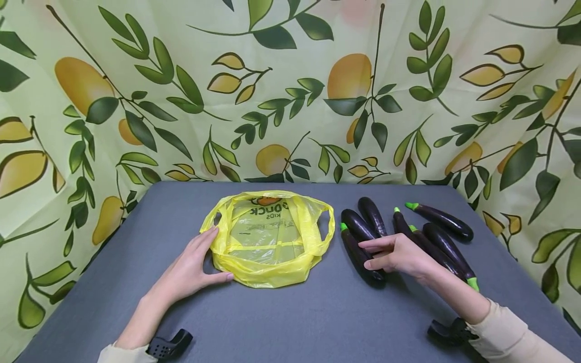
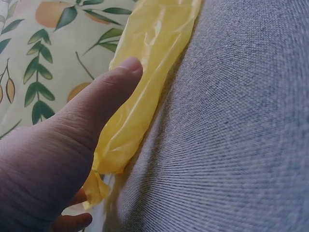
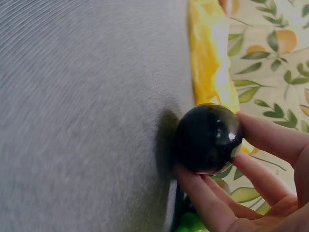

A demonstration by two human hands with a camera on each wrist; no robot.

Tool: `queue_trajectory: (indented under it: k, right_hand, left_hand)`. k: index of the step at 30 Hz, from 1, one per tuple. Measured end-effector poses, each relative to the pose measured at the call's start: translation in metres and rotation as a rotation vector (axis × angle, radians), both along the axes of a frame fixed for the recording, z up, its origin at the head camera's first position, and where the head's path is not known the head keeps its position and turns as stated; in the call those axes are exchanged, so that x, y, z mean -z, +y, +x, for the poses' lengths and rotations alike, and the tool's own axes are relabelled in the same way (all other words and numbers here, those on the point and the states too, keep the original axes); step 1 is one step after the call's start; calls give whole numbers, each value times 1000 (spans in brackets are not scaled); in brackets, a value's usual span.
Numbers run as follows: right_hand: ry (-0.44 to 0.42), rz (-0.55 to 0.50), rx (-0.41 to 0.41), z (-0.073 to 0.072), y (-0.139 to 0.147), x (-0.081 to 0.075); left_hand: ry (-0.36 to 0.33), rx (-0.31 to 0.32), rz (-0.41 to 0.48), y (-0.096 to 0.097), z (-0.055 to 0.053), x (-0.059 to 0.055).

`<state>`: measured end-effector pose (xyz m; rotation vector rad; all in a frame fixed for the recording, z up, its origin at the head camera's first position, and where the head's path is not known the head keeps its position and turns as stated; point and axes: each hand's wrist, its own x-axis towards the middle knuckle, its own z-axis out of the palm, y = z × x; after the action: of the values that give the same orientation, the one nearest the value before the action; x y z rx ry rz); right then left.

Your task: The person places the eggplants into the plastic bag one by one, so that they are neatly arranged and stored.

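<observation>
A yellow plastic bag with two handle loops lies spread on the table, its mouth facing up. My left hand rests against the bag's left side, thumb and fingers spread apart and touching its edge. In the left wrist view the thumb lies along the yellow plastic. My right hand pinches an eggplant with a green stem cap, to the right of the bag. From the right wrist the rounded dark end of that eggplant shows between thumb and fingers, close over the table.
Two more eggplants lie just behind the held one. Several others are grouped at the right, beyond and beside my right forearm. The grey table ends at a fruit-patterned curtain at the back and sides.
</observation>
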<state>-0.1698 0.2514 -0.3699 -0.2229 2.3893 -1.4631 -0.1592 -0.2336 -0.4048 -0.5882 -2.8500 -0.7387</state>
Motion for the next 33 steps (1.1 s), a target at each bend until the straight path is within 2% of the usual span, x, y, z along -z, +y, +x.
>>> queue_trajectory:
  k: [5,12,19,33]
  right_hand:
    - [47,21,-5,0,-4,2]
    - [83,62,62,3,-16,2]
    - [69,74,104,4,-20,1]
    - [40,42,123,7,-11,0]
  left_hand:
    - [5,-10,8,-2,1,1]
    - [8,-44,8,-5,3,2]
    - [28,-49,9,-6,4,3]
    - [30,-31,4,-1,2,0]
